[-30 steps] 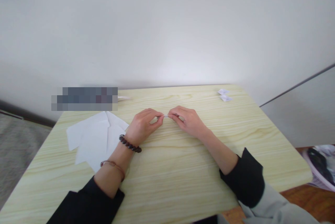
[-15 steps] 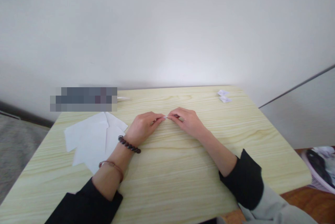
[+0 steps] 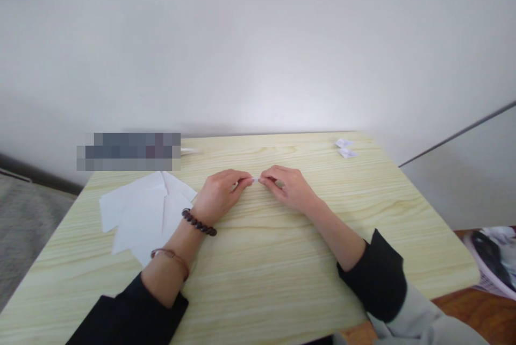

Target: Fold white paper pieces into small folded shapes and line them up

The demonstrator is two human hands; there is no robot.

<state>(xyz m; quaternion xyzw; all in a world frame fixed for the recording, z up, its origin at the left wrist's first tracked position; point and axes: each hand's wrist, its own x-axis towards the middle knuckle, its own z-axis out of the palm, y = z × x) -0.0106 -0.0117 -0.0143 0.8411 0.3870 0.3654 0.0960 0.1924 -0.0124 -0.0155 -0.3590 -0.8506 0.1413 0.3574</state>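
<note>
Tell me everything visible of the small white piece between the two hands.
The small white piece, paper by its look, shows only as a short, narrow strip, roughly level. The bare left hand and right hand pinch it from opposite sides, hiding its full shape. Whether it touches the pale wood-grain tabletop is unclear.

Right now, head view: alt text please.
The left hand and right hand pinch a small white piece between them over a pale wood-grain table. White paper sheets lie at left; two small folded papers sit near the far right corner.
</note>
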